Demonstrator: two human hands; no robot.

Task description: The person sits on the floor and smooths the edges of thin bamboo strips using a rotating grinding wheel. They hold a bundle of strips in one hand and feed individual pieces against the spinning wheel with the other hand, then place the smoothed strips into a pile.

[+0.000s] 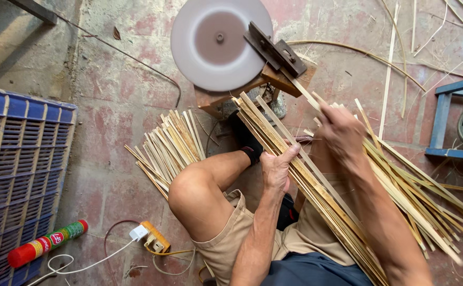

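Both hands grip bamboo strips (316, 185): left hand (277, 168) clasping the bundle, right hand (341, 132) pinching one.

Worn concrete floor (110, 100) under bamboo strip pile (168, 145), blue crate (14, 169), spray can (46, 243), power strip (155, 238).

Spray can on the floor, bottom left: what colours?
Red cap, green and red body on the spray can; head view.
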